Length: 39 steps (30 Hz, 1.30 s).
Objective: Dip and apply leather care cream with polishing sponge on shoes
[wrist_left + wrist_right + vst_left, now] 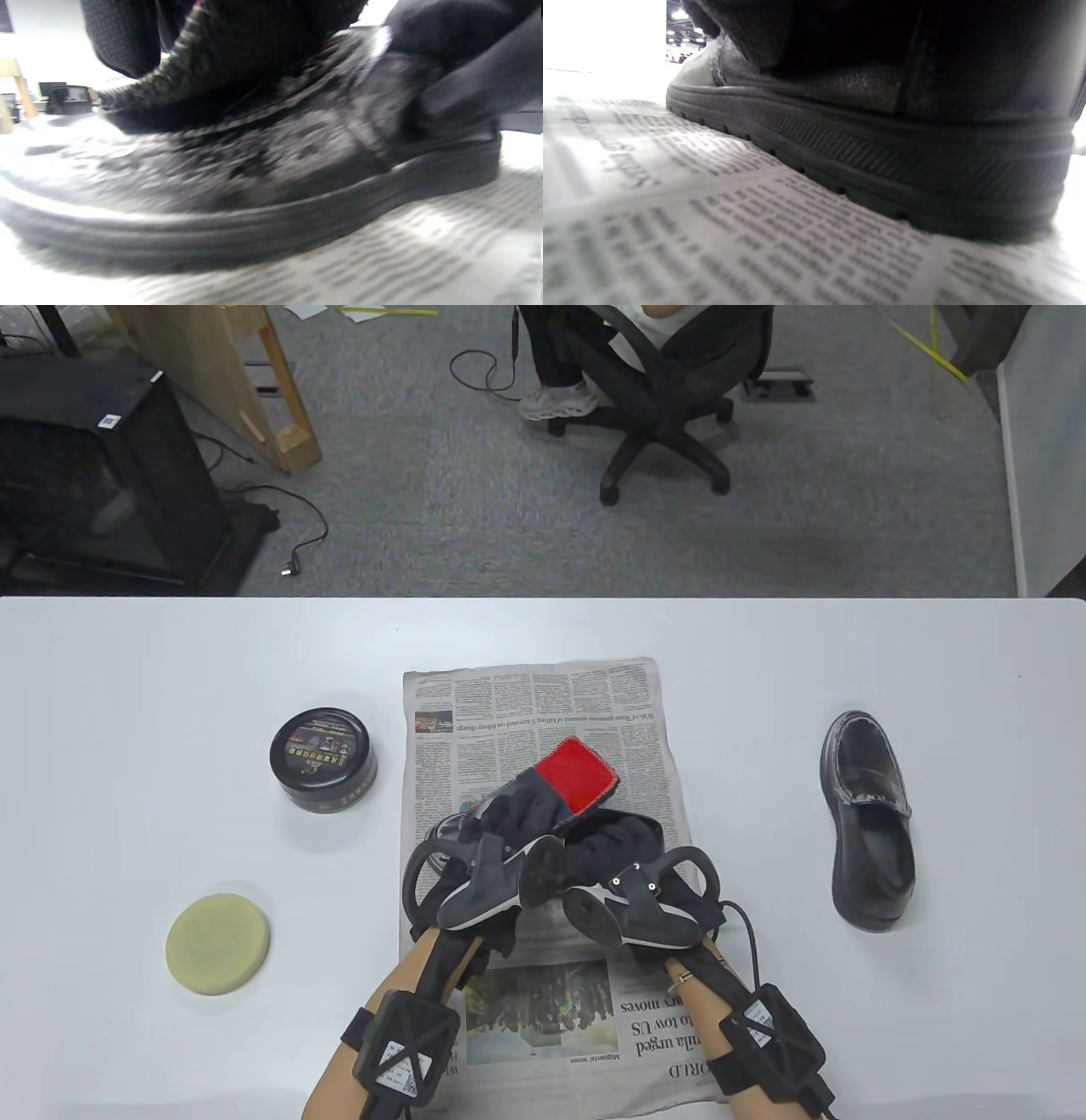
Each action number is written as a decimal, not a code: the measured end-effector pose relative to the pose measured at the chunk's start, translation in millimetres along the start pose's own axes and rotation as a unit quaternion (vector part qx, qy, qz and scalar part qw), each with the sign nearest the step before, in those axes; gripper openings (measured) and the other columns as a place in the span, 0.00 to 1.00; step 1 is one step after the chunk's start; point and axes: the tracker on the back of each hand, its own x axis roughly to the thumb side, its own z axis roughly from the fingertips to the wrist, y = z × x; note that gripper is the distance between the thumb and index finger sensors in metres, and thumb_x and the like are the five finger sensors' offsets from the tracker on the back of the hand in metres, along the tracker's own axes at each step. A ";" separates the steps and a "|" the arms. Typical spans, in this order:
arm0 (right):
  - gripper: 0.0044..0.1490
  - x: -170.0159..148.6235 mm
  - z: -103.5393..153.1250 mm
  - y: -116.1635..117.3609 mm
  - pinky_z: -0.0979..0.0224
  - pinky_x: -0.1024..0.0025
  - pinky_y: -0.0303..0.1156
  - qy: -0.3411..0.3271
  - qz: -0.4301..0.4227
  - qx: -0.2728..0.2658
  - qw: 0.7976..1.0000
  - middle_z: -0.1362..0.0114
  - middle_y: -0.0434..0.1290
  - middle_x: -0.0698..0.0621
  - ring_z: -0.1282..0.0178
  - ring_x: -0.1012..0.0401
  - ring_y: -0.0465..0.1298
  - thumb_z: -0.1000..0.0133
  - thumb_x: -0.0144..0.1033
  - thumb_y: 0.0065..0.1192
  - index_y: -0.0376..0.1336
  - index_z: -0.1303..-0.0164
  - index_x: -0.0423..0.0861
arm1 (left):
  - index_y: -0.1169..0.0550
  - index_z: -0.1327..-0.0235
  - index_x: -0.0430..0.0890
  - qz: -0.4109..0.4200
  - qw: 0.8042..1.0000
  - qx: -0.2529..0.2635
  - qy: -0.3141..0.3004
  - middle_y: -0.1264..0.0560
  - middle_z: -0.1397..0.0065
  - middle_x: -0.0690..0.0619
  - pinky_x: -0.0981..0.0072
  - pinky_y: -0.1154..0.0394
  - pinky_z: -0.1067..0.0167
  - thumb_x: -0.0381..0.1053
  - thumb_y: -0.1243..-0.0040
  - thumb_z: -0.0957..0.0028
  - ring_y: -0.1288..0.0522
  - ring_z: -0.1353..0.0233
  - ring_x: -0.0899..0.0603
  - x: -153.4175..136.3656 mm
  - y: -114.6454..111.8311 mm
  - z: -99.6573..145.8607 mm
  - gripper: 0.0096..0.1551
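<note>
A black leather shoe (pixel 439 833) stands on the newspaper (pixel 534 704), mostly hidden under both hands. It fills the left wrist view (pixel 254 178) and the right wrist view (pixel 882 161). My left hand (pixel 509 814) presses a red and dark cloth (pixel 577 776) onto the shoe's upper; the cloth also shows in the left wrist view (pixel 237 51). My right hand (pixel 624 848) grips the shoe at its heel end. A closed black cream tin (pixel 323 759) stands left of the newspaper. A round yellow sponge (pixel 219 942) lies at the front left, untouched.
A second black shoe (pixel 867 819) lies on the white table (pixel 933 661) to the right of the newspaper. Beyond the table's far edge are a carpeted floor, an office chair and a black cabinet.
</note>
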 end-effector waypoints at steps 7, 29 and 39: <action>0.24 1.2 0.6 -0.1 0.19 0.50 0.60 0.001 0.011 0.000 1.000 0.30 0.72 0.62 0.26 0.56 0.74 0.39 0.50 0.54 0.59 0.33 0.58 | 0.39 0.16 0.46 -0.055 0.994 -0.053 0.073 0.37 0.13 0.42 0.39 0.34 0.28 0.54 0.55 0.31 0.35 0.20 0.34 -49.9 -13.6 16.6 0.32; 0.39 -1.4 3.6 -2.3 0.19 0.61 0.66 -0.005 0.066 -0.020 0.998 0.25 0.71 0.56 0.27 0.59 0.76 0.42 0.59 0.50 0.55 0.22 0.51 | 0.40 0.15 0.47 -0.012 0.999 -0.014 0.037 0.36 0.14 0.45 0.46 0.31 0.27 0.55 0.58 0.31 0.32 0.21 0.38 -18.2 -5.9 0.8 0.32; 0.38 -0.5 3.6 -2.9 0.19 0.60 0.66 -0.003 0.071 -0.021 0.997 0.27 0.72 0.57 0.28 0.58 0.77 0.42 0.61 0.49 0.56 0.25 0.52 | 0.40 0.16 0.47 0.030 0.998 -0.018 0.045 0.36 0.15 0.45 0.46 0.32 0.28 0.54 0.56 0.31 0.33 0.22 0.38 -68.6 -18.5 46.7 0.31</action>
